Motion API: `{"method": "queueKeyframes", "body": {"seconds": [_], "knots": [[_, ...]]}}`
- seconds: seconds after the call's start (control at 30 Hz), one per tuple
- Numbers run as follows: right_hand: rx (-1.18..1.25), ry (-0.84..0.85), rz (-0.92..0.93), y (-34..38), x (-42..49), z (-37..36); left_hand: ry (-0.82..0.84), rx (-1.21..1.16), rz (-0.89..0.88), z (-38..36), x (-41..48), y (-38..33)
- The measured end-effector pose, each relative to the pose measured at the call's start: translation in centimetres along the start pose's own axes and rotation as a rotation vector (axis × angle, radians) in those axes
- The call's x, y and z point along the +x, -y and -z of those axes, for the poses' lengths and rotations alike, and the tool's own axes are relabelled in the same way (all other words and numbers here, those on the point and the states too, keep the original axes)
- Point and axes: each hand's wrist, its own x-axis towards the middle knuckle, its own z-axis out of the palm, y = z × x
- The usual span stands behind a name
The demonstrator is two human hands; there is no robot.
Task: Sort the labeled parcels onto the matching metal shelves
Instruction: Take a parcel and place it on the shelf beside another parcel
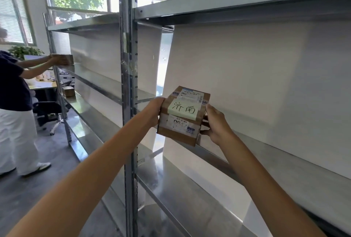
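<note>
1. At 9 o'clock a second person (pixel 13 92) sets a far box (pixel 65 59) on the neighbouring rack; stay out of that bay and the two of you do not cross.
2. The post (pixel 129 103) stands at 12 o'clock and splits the two racks. Keep the left forearm clear of it when pushing forward.
3. The left hand (pixel 153 111) grips the box's left side, fingers wrapped round the far edge and hidden behind it, thumb side toward the camera.
4. The box (pixel 183 116) is held between both hands, just right of centre, its lower edge at or just over the front lip of the shelf (pixel 284 160). I cannot tell if it already touches the metal.
5. The green note (pixel 183 109) faces up toward the camera. I see no shelf tag here, so check the match before letting go.
6. The right hand (pixel 214 124) clamps the box's right side, fingers curled on it.
7. To do this well, I judge: lower it flat, slide it toward 1 o'clock until it sits fully on the shelf, note readable from the aisle, then release both hands together.
8. The shelf runs on to 3 o'clock, so start at this end.
</note>
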Motion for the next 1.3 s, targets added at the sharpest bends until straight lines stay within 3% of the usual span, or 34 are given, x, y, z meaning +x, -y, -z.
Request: {"method": "queueKeyframes", "body": {"seconds": [0.47, 1.0, 1.3], "knots": [[0.014, -0.032, 0.01, -0.9, 7.0, -5.7, 0.037, 0.046, 0.017, 4.9, 9.9, -1.5], [0.036, -0.168, -0.02, -2.9, 12.1, -11.7, 0.283, 0.047, 0.097, 9.4, 19.6, -1.6], [-0.03, -0.249, -0.036, -3.5, 13.2, -12.9, 0.241, 0.056, 0.122, 9.5, 22.2, -0.4]]}}
